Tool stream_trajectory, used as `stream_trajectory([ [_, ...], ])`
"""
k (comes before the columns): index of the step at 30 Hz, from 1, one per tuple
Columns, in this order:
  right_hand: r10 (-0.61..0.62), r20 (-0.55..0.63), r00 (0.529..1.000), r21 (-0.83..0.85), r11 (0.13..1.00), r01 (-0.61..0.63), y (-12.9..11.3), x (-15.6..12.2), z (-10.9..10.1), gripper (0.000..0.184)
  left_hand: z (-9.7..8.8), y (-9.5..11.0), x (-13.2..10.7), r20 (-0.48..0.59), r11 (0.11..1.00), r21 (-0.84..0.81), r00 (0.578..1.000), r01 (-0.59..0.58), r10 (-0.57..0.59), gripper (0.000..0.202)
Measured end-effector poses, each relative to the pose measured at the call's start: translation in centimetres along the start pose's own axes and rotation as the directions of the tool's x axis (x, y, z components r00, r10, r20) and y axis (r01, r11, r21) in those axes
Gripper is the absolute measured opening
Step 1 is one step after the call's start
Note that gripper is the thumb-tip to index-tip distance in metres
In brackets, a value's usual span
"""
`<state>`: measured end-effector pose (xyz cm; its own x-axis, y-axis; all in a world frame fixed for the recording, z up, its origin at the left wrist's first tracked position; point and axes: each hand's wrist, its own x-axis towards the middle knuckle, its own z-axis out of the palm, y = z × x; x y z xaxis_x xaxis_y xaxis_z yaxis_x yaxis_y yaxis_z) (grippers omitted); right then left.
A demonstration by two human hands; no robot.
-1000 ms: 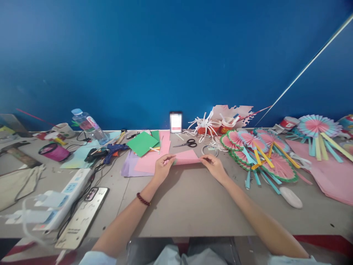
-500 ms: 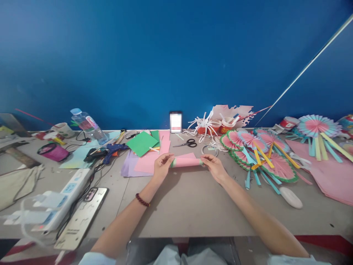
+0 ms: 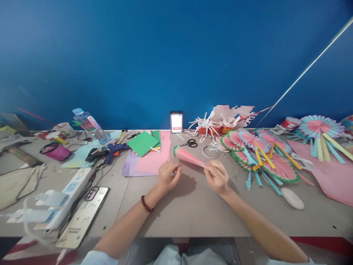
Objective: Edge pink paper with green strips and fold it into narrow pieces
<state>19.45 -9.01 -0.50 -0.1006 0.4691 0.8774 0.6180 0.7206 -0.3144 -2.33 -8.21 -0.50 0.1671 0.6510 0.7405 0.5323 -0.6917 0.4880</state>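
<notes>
A folded pink paper (image 3: 189, 156) with a green-and-white edge slants across the space in front of me. My right hand (image 3: 217, 176) pinches its narrow end, and the pleats fan slightly towards the green end at upper left. My left hand (image 3: 170, 175) is apart from the paper, below its green end. Its fingers are curled, thumb tip close to the index finger, and nothing shows in them. Behind the paper lie black-handled scissors (image 3: 191, 143), and a roll of clear tape (image 3: 210, 151) is just beyond my right hand.
Pink sheets (image 3: 153, 162) and green squares (image 3: 143, 143) lie left of centre. Finished paper fans (image 3: 281, 167) crowd the right side near a white mouse-shaped object (image 3: 292, 198). A phone (image 3: 82, 217), power strip (image 3: 68, 198) and glue gun (image 3: 113, 151) are left. Another phone (image 3: 176, 122) stands against the wall.
My left hand has let go of the paper's left end and dropped down. That end now spreads open, pointing up-left, while my right hand keeps hold and has come slightly nearer.
</notes>
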Motion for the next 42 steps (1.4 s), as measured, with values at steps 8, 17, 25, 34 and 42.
stream_trajectory([
  [8,-0.328,0.440,0.836,0.181,0.944,0.275,-1.8,-0.6,0.0,0.038,-0.1,1.7,0.3,0.212,0.887,-0.256,0.917,0.385,-0.337,0.030],
  [17,-0.351,0.471,0.809,0.075,0.930,0.359,-1.7,-0.2,1.3,0.028,0.1,0.9,0.6,0.160,0.842,-0.221,0.870,0.493,-0.467,0.028],
  [25,-0.252,0.119,0.960,-0.133,0.954,0.267,-0.1,-1.4,1.5,0.035,-0.2,-1.2,-0.2,0.025,0.993,0.117,1.000,-0.008,0.005,0.028],
  [34,-0.058,0.232,0.971,-0.218,0.970,0.110,0.4,-1.2,1.0,0.036,-0.7,-2.1,-0.1,0.314,0.882,0.320,0.917,-0.347,0.247,0.041],
  [42,0.013,0.319,0.948,-0.247,0.966,0.070,1.5,-0.2,0.8,0.026,0.6,-2.6,-0.2,0.361,0.846,0.342,0.888,-0.410,0.285,0.033],
])
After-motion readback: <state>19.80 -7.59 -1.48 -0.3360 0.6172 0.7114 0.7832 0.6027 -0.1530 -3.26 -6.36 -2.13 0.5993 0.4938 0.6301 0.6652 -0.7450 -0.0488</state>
